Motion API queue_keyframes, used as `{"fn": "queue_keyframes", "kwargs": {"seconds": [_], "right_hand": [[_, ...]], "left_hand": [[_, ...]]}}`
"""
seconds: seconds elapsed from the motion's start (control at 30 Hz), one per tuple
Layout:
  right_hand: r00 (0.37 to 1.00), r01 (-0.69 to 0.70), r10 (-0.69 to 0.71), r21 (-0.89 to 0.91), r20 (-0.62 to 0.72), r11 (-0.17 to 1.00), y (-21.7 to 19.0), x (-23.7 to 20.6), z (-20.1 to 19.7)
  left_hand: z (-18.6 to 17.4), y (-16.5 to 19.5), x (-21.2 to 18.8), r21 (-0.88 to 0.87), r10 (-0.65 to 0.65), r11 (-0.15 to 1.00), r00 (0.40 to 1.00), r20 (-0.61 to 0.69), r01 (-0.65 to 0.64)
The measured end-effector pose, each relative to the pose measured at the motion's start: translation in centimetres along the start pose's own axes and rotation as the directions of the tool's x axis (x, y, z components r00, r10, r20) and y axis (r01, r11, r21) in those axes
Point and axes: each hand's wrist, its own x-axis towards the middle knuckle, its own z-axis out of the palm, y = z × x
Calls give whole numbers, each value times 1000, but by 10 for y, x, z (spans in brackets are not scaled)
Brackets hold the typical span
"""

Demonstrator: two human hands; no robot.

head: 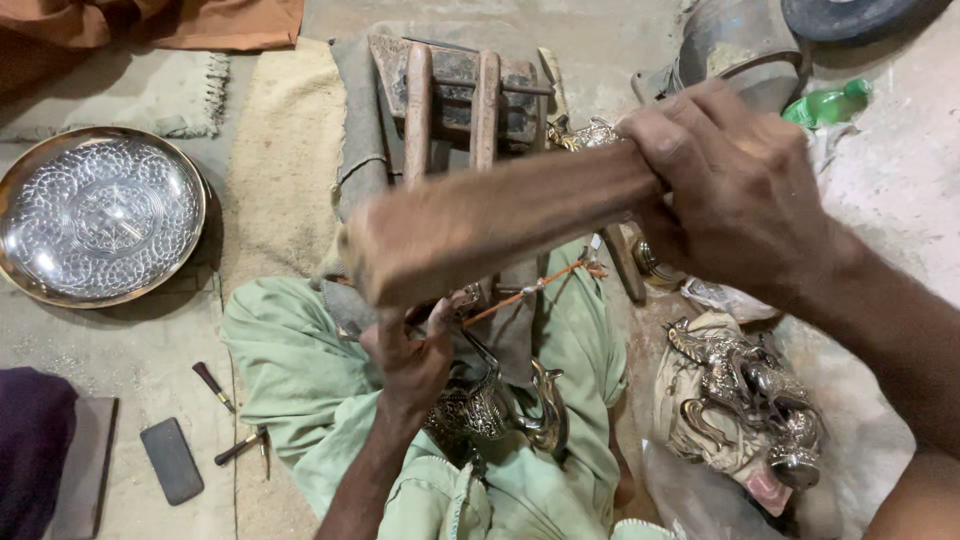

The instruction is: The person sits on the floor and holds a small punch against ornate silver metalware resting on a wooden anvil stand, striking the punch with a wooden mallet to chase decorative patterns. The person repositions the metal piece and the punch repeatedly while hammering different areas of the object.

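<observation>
- Right hand (735,195): fingers closed tight round one end of a wooden mallet (490,225), gripping it at upper right of the view.
- Wooden mallet: long brown block, blurred. Long axis runs nearly level, sloping slightly down from the right hand towards the left; free end points left, above the lap.
- Left hand (410,355): fingers curled shut on a small tool, too hidden to identify, pressed at the top of an ornate metal vessel (490,405).
- Ornate metal vessel: embossed, silver-coloured with a brassy curved spout; lies in the lap on pale green cloth, spout to the right, directly below the mallet.
- Wooden frame (455,95) with two upright bars stands on the floor beyond the knees.
- Engraved round metal tray (100,215), brass rim, lies flat on the floor at far left, well apart from the hands.
- Green plastic bottle (825,103), on its side at upper right; label not readable.
- Dark flat rectangular stone (172,460) and small punches (213,386) lie on the floor at lower left.
- More embossed metal pieces (745,395) heaped on cloth at right, near the knee.
</observation>
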Motion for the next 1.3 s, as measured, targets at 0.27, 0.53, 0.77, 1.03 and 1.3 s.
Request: {"fn": "queue_keyframes", "kwargs": {"seconds": [0.27, 0.53, 0.77, 1.03, 1.3], "right_hand": [[987, 128, -157, -395, -41, 910, -6, -1, 2], [993, 28, -12, 138, -116, 990, -3, 6, 27], [986, 100, -106, -47, -129, 994, -8, 11, 41], [979, 124, -136, -87, -150, 988, 2, 8, 38], [997, -15, 25, 133, -73, 991, 4, 1, 39]], "left_hand": [[0, 11, 9, -134, -103, 986, 995, 10, 104], [4, 5, 4, -125, -75, 989, 997, -11, 74], [8, 1, -5, -159, -203, 968, 977, -61, 192], [6, 13, 8, -131, -84, 988, 996, -37, 78], [5, 8, 5, -42, -120, 992, 991, -59, 118]]}}
